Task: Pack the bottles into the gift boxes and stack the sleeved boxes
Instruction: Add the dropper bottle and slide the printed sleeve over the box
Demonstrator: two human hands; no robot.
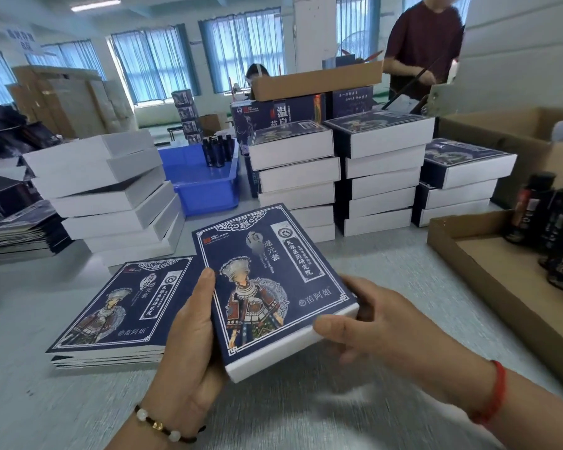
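Stacks crowd the grey surface. In the centre and right of the frame stand three stacks of sleeved boxes, white ends facing the camera. A looser stack of plain white boxes stands at centre left, and behind it a blue bin holds a few dark bottles. At lower left lies a low pile of flat printed sleeves, just beside the held box. More flat dark sleeves lie at the far left edge. On the right a shallow cardboard tray carries dark bottles with labels. A person in a dark red shirt stands at upper right behind the stacks.

The sleeved box is held above the surface in the lower centre of the frame, printed navy face up. Its long axis runs from the lower centre toward the upper left, and a white end shows at the near lower edge. The left hand grips the box's left long side, thumb lying on the printed face. The right hand holds the near right corner, its fingers curled round the white end.
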